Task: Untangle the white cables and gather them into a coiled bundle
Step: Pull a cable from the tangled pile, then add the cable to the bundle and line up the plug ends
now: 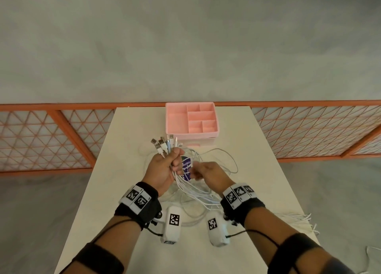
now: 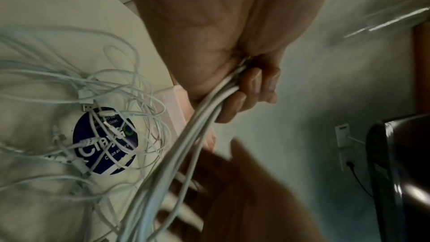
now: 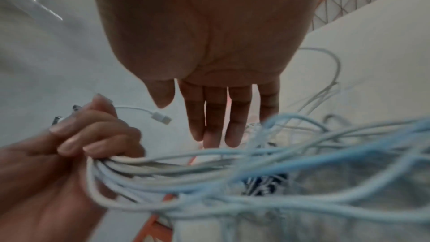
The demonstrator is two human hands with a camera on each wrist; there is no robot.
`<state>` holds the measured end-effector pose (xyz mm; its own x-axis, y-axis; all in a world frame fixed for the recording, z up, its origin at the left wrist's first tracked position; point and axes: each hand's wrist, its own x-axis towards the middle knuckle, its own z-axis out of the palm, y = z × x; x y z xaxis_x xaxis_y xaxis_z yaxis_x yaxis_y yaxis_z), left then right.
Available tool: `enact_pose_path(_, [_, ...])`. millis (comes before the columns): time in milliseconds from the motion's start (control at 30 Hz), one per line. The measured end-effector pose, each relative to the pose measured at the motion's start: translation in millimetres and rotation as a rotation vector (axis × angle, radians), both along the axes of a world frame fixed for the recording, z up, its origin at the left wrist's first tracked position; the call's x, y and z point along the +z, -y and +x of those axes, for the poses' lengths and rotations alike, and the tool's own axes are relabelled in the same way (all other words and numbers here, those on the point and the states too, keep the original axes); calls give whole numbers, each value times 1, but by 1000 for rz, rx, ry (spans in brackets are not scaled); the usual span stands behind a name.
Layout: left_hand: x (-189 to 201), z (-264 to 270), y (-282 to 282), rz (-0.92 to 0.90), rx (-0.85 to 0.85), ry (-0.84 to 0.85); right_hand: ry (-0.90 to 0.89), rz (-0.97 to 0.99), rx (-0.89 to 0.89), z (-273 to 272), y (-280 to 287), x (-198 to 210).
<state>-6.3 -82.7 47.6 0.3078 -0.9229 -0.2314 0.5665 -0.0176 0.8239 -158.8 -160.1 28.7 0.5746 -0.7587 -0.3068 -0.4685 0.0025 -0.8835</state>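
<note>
My left hand [image 1: 165, 166] is raised over the white table [image 1: 257, 150] and grips several white cables [image 1: 198, 189] in its fist, their USB plugs [image 1: 162, 144] fanning out above the knuckles. The left wrist view shows its fingers [image 2: 253, 91] curled round the cable bundle [image 2: 197, 128]. The cable lengths trail down and to the right, loosely tangled on the table. My right hand [image 1: 204, 171] hovers just right of the fist, blurred. In the right wrist view its fingers [image 3: 214, 117] are straight and spread, holding nothing, above the cables [image 3: 256, 172].
A pink compartment tray [image 1: 191, 119] stands at the table's far edge. A round dark-blue sticker [image 2: 104, 141] lies on the table under the cable loops. Loose cable ends [image 1: 303, 220] hang over the right edge. An orange mesh fence [image 1: 61, 137] runs behind.
</note>
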Motion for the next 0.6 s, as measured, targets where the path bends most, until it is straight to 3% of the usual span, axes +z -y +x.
enact_pose_path(167, [3, -14, -10, 51, -63, 54, 359, 310, -182, 38, 1, 46])
enact_pose_path(267, [2, -15, -13, 59, -29, 21, 518, 367, -301, 48, 1, 62])
enact_pose_path(433, [-2, -10, -11, 107, 85, 19, 503, 152, -371, 54, -1, 52])
enact_pose_path(600, [-10, -10, -7, 161, 198, 54, 381, -15, -207, 46, -12, 44])
